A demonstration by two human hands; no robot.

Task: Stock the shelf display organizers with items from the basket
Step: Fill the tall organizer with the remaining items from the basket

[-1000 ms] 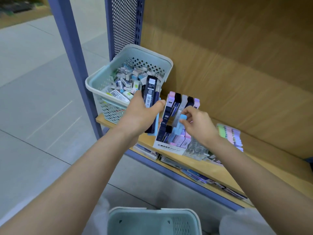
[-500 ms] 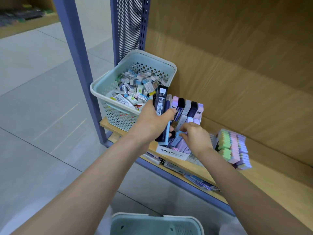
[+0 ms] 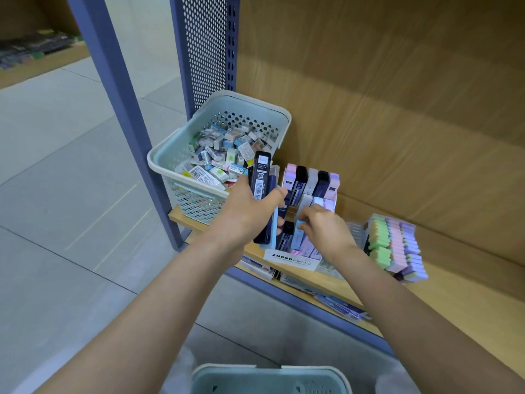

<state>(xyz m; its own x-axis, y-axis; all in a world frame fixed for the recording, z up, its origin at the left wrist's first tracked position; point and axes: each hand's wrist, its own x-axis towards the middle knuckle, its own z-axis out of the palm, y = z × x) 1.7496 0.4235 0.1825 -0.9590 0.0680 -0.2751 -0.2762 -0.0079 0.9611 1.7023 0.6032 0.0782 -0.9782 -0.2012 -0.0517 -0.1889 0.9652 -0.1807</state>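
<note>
The left hand (image 3: 247,214) curls round 3 slim lead cases (image 3: 262,180), held upright. The right hand (image 3: 326,231) pinches 1 pale-blue case (image 3: 298,237) in the front of the organizer (image 3: 292,258), whose back row shows 5 cases. 1 eraser-filled basket (image 3: 167,163) stands just left of it on the shelf (image 3: 468,302).

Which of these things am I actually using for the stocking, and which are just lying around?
In use: basket, dark cases in left hand, blue case in right hand, MONO organizer.
Lying about: pastel blocks, bottom basket, lower-shelf packets.
</note>
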